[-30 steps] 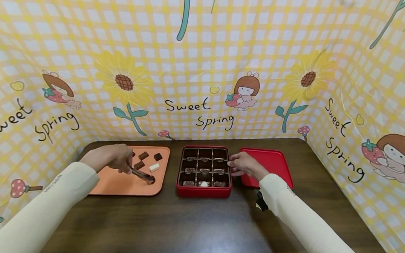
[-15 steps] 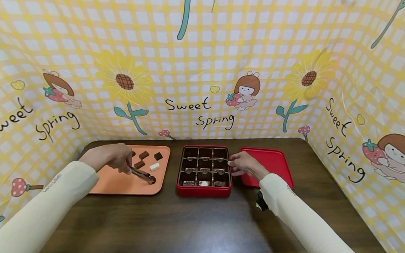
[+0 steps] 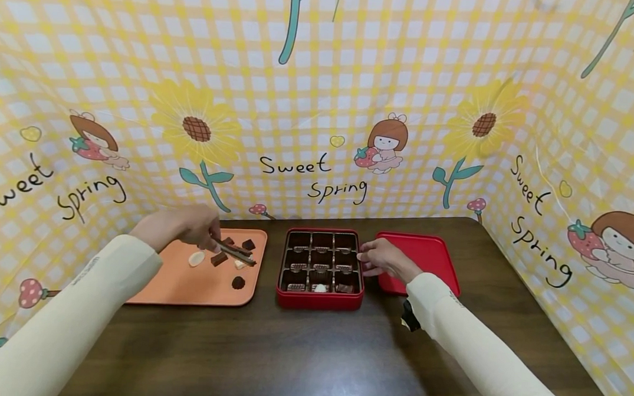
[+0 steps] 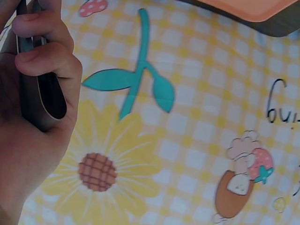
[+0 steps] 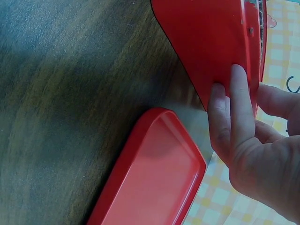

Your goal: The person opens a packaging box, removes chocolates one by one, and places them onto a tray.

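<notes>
My left hand (image 3: pixel 196 225) grips metal tongs (image 3: pixel 235 252), and the left wrist view shows fingers curled round the bent end of the tongs (image 4: pixel 42 101). Their tips reach over the right part of an orange tray (image 3: pixel 185 290), just above a white chocolate (image 3: pixel 239 265). A round dark chocolate (image 3: pixel 238 282) lies in front of them. Right of the tray stands a red box (image 3: pixel 319 302) with a brown compartment insert; a white piece (image 3: pixel 321 288) sits in its front middle compartment. My right hand (image 3: pixel 384 258) touches the box's right wall, its fingers (image 5: pixel 240 101) fairly straight against the red side.
A red lid (image 3: pixel 426 262) lies right of the box, partly behind my right hand. Several brown chocolates and a white oval piece (image 3: pixel 196 259) are on the tray. A checkered cloth (image 3: pixel 321 103) stands behind and beside the dark wooden table (image 3: pixel 310 357).
My left hand has lifted the tongs away from the round dark chocolate and moved them back and right, over the white chocolate. The white oval piece now shows. My right hand stays at the box.
</notes>
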Demonstrator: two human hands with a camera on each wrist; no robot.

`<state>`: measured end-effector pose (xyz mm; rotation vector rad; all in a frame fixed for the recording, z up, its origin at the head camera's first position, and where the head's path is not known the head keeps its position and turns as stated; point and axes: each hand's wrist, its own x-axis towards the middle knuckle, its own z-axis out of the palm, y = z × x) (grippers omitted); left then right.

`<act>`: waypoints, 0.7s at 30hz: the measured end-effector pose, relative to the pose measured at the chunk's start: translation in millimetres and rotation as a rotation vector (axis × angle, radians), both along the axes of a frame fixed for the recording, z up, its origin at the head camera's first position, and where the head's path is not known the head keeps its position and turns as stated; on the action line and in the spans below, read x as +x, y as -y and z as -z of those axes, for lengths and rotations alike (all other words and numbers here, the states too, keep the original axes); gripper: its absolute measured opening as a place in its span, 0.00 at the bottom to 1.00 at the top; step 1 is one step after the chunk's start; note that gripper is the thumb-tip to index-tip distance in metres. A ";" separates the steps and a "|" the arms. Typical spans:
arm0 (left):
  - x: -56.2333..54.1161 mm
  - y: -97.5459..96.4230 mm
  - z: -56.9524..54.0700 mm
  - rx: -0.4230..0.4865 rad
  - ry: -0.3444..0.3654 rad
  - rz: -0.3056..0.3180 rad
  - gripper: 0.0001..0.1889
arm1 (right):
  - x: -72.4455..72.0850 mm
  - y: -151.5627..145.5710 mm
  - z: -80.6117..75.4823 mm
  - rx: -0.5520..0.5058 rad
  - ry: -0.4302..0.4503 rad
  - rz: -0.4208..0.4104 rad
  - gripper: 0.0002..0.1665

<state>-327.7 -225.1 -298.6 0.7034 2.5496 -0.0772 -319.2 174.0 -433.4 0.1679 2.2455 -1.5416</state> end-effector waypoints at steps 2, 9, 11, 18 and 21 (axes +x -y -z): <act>-0.2 -7.5 -4.3 0.005 -0.001 0.008 0.13 | 0.4 0.2 -0.4 0.001 -0.002 0.000 0.29; 0.4 -35.0 -14.1 0.034 0.003 0.054 0.14 | 1.4 0.2 -1.1 0.011 -0.007 0.004 0.27; 0.9 -43.6 -15.3 0.012 -0.007 0.076 0.14 | 1.3 -0.1 -0.6 0.010 -0.009 0.003 0.27; 3.2 -73.4 -11.9 -0.042 -0.043 0.096 0.07 | 0.1 -1.3 1.0 0.002 -0.004 0.004 0.28; 4.6 -84.7 -9.9 -0.051 -0.069 0.129 0.08 | 0.1 -1.4 0.9 -0.003 -0.003 0.000 0.28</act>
